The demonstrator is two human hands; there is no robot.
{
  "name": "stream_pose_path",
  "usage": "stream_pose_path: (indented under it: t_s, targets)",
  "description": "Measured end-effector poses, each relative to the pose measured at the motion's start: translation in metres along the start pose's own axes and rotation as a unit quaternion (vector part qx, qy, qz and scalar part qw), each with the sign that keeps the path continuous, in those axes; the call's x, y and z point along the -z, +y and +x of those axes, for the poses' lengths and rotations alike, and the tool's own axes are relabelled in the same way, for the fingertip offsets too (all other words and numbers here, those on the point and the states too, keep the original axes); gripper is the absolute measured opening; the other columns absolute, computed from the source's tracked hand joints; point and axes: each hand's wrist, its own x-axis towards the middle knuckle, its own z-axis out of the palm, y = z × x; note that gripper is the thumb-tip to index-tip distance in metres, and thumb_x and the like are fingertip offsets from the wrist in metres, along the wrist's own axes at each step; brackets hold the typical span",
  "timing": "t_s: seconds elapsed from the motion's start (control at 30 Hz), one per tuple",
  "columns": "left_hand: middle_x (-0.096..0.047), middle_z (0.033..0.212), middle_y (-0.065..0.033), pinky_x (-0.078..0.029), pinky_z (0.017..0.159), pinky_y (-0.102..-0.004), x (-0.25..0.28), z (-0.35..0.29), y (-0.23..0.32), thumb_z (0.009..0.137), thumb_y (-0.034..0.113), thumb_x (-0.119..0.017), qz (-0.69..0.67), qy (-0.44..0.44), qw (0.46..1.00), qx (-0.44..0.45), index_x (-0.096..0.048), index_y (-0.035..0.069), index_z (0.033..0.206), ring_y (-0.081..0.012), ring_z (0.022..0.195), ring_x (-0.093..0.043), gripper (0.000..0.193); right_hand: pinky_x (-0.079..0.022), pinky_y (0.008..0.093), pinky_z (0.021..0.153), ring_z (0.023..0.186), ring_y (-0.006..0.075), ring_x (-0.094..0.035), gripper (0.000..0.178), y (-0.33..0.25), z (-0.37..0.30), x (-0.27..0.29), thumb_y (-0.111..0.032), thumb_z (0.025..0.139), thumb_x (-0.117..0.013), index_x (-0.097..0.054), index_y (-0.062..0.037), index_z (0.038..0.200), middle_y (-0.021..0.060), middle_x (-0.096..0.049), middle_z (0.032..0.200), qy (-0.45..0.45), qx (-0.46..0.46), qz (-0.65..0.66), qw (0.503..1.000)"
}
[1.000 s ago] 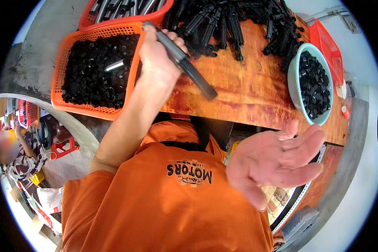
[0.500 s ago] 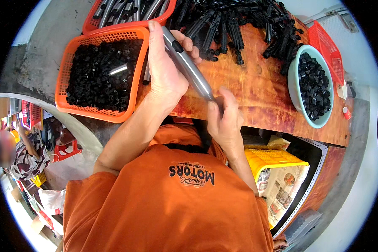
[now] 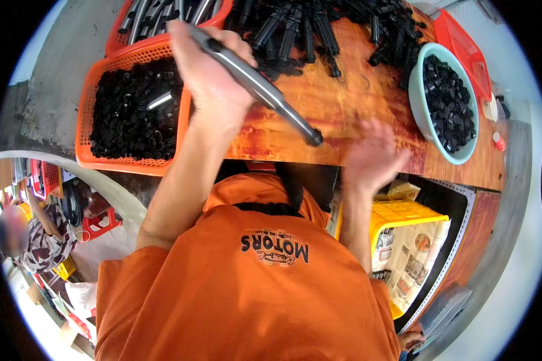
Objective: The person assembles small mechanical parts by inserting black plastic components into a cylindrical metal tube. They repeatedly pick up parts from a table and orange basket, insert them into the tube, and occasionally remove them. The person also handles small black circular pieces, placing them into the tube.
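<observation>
My left hand (image 3: 214,75) is closed around a silver-grey tube (image 3: 256,84) with a black insert near its upper end. The tube slants down to the right over the table, and a black tip shows at its lower end. My right hand (image 3: 374,156), blurred by movement, is apart from the tube near the table's front edge. Its fingers look stretched out, with nothing visible in them. Beside my left wrist stands an orange basket (image 3: 123,165) of small black parts. Beyond it, a red basket (image 3: 115,42) holds several silver tubes.
Long black parts (image 3: 289,30) lie heaped at the back of the wooden table (image 3: 337,108). At the right are a pale blue bowl (image 3: 418,105) of black caps and a red basket (image 3: 473,63). Below the table edge is a yellow crate (image 3: 406,212). Another person (image 3: 48,240) is at the far left.
My right hand has let go of the tube's lower end and moved right, uncovering the black tip. My left hand has shifted left with the tube.
</observation>
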Motion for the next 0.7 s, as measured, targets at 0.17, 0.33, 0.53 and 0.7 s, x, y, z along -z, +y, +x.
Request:
stream_pose_path:
  t_s: [0.17, 0.33, 0.53, 0.7]
  targets:
    - [-0.044, 0.063, -0.0045, -0.039, 0.049, -0.0310, -0.025, -0.017, -0.010, 0.092, 0.068, -0.030, 0.020, -0.062, 0.998, 0.005, -0.049, 0.009, 0.076, -0.0183, 0.053, -0.043, 0.064, -0.038, 0.0377, 0.092, 0.111, 0.0254, -0.047, 0.086, 0.028, -0.033, -0.084, -0.074, 0.087, -0.035, -0.034, -0.0021, 0.134, 0.0136, -0.045, 0.132, -0.174, -0.094, 0.060, 0.978]
    - [-0.046, 0.065, -0.0046, -0.038, 0.049, -0.0284, -0.004, -0.008, 0.004, 0.094, 0.061, -0.037, -0.014, -0.010, 1.000, 0.000, -0.049, 0.010, 0.078, -0.0180, 0.054, -0.043, 0.055, -0.032, 0.0402, 0.104, 0.123, 0.0281, -0.045, 0.078, 0.005, -0.032, -0.047, -0.067, 0.093, -0.027, -0.034, -0.0031, 0.138, 0.0152, -0.047, 0.134, -0.174, 0.147, -0.049, 0.973]
    - [-0.046, 0.064, -0.0024, -0.039, 0.049, -0.0267, -0.025, -0.021, -0.028, 0.094, 0.051, -0.049, 0.082, -0.004, 0.995, 0.059, -0.048, 0.013, 0.078, -0.0153, 0.055, -0.045, 0.041, -0.024, 0.0444, 0.111, 0.135, 0.0327, -0.035, 0.080, 0.024, -0.059, -0.072, -0.064, 0.093, -0.029, -0.023, -0.0020, 0.144, 0.0210, -0.034, 0.146, -0.311, 0.362, -0.321, 0.818]
    - [-0.045, 0.064, -0.0011, -0.038, 0.048, -0.0261, -0.013, -0.011, -0.008, 0.091, 0.049, -0.055, 0.006, -0.005, 1.000, 0.004, -0.048, 0.014, 0.076, -0.0134, 0.055, -0.044, 0.039, -0.029, 0.0410, 0.109, 0.139, 0.0315, -0.030, 0.090, 0.004, -0.042, -0.090, -0.073, 0.089, -0.023, -0.023, -0.0031, 0.146, 0.0222, -0.031, 0.148, -0.295, 0.436, -0.243, 0.815]
